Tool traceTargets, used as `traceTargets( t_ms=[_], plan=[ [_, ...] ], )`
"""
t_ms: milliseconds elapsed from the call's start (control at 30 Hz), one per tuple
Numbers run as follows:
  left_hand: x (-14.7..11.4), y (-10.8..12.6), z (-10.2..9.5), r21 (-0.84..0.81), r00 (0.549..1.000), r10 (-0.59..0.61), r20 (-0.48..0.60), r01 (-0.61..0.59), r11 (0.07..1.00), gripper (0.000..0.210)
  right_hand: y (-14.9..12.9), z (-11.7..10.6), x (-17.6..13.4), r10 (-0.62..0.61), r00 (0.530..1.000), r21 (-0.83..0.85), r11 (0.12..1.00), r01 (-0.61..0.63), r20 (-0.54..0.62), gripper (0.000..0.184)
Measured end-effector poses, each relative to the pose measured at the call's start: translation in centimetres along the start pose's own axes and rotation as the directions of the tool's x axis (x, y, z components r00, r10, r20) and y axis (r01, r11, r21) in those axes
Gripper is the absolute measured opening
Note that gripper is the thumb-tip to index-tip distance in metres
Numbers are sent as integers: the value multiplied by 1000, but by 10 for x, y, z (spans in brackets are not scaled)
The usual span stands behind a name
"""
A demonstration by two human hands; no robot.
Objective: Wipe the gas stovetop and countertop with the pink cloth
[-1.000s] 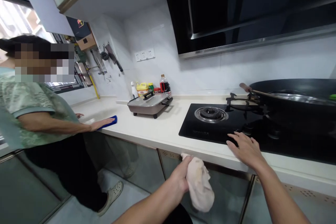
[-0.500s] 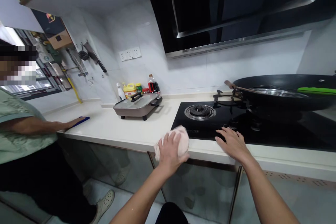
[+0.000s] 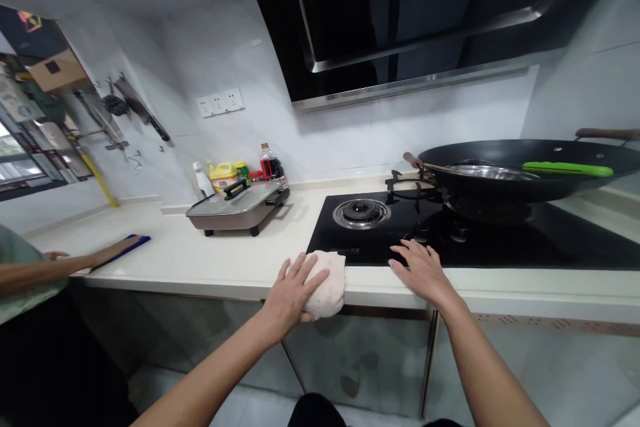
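A pale pink cloth lies over the front edge of the white countertop, just left of the cooktop's corner. My left hand presses on its left part, fingers bent over the fabric. The cloth hangs partly down the counter's front face. On the front edge of the black gas cooktop rests my right hand, empty, fingers spread, below the control knobs. A bare burner sits behind and between my two hands.
A large wok with a green-handled utensil stands on the right burner. A lidded electric pan and several bottles stand at the back left. Another person's hand holds a blue cloth far left. The range hood hangs above.
My left hand has shifted to the cloth's left side, and the cloth lies flatter over the counter edge. The view has turned right. My right hand stays at the cooktop's edge.
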State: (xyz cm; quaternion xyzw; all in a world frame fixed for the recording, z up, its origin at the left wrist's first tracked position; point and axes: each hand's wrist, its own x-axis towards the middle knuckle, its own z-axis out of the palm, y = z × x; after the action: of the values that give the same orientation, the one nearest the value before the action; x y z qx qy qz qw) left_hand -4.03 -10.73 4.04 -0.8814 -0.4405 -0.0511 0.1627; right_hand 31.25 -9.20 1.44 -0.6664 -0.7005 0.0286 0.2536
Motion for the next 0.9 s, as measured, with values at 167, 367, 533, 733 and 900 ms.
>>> traceTargets(
  t_ms=[167,367,533,733,900],
  plan=[
    [10,26,21,34,985,-100,-143,106,994,105,-3,-2,-1,-5,1000,89,996,6,-21,48],
    [22,71,19,69,965,-140,-222,159,985,96,-1,-2,1,45,998,171,985,-38,-39,58],
    [60,126,21,34,973,-57,-223,67,997,97,3,-3,4,76,997,211,975,-70,-24,61],
    [101,193,27,-23,960,62,-272,-71,997,87,10,-14,4,56,998,216,974,-62,34,73],
    [90,174,26,-39,934,173,-314,-195,980,100,13,-15,4,39,995,178,982,-54,90,69]
  ],
)
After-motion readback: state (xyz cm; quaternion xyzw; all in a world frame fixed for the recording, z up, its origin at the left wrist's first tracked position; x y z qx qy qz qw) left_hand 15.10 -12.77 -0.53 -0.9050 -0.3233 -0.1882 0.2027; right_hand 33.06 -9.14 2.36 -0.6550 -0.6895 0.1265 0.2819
